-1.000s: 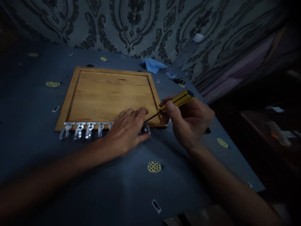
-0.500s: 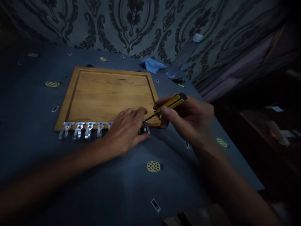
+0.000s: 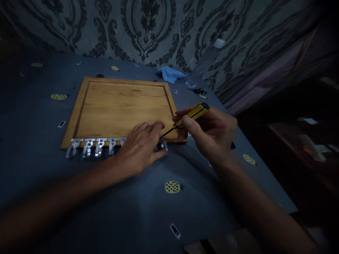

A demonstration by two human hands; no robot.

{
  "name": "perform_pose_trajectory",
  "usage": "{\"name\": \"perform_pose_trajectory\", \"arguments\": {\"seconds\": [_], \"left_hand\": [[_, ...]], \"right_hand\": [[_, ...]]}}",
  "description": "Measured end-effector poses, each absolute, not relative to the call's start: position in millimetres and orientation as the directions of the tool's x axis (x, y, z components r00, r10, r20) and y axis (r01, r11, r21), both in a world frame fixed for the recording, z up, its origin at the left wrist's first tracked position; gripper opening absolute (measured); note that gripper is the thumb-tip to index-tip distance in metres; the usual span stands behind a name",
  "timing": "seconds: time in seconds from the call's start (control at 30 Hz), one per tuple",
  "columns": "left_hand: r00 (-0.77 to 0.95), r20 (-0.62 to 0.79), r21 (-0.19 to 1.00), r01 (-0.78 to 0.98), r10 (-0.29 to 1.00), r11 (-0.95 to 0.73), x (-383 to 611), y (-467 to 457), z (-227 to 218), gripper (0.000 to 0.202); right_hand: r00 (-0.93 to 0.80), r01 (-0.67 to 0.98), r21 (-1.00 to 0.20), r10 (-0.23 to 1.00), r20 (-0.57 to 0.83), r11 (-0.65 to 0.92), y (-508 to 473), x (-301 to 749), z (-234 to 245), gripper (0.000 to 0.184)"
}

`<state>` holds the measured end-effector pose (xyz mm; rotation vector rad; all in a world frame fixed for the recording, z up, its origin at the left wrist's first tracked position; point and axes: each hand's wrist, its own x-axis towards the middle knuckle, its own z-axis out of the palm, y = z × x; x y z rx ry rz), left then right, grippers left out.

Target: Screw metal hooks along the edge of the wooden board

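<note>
A wooden board (image 3: 124,106) with a raised frame lies flat, and a row of silver metal hooks (image 3: 100,146) runs along its near edge. My left hand (image 3: 140,146) is bent over the right part of this hook rail, fingers on the board and thumb below the end hook, hiding the hooks under it. In my right hand (image 3: 212,132) is a yellow-and-black screwdriver (image 3: 194,113), pinched between thumb and fingers and tilted. Its thin shaft reaches down left to the rightmost hook (image 3: 162,143); whether the tip sits in a screw cannot be made out.
Behind the board are a blue cloth (image 3: 171,74), a clear plastic bottle (image 3: 205,63) leaning by the patterned wall, and a small dark object (image 3: 200,91). The blue tablecloth (image 3: 127,211) ends at a slanting right edge, with darker clutter (image 3: 312,148) beyond.
My right hand and the screwdriver handle have shifted slightly left, with the shaft still at the end hook. My left hand stays on the hook rail. The whole view has moved a little.
</note>
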<state>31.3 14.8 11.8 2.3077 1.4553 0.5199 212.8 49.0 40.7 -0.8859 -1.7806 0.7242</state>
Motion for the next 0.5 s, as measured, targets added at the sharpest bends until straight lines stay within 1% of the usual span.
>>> {"name": "perform_pose_trajectory", "arguments": {"seconds": [0.1, 0.27, 0.4, 0.5], "left_hand": [[0.395, 0.107, 0.500, 0.772, 0.913, -0.393, 31.6, 15.1, 11.7, 0.053], [0.403, 0.082, 0.503, 0.773, 0.911, -0.387, 32.7, 16.3, 14.5, 0.051], [0.408, 0.054, 0.501, 0.779, 0.911, -0.378, 32.2, 16.5, 16.3, 0.052], [0.410, 0.052, 0.497, 0.780, 0.911, -0.380, 31.1, 16.2, 16.1, 0.054]], "right_hand": [[-0.187, 0.241, -0.788, 0.824, 0.534, 0.566, 48.5, 210.5, 33.9, 0.024], [-0.184, 0.253, -0.767, 0.808, 0.560, 0.590, 45.8, 208.7, 32.5, 0.021], [-0.102, 0.179, -0.761, 0.781, 0.616, 0.624, 43.7, 207.2, 35.4, 0.015], [-0.067, 0.189, -0.755, 0.775, 0.628, 0.628, 43.2, 206.6, 36.5, 0.015]]}}
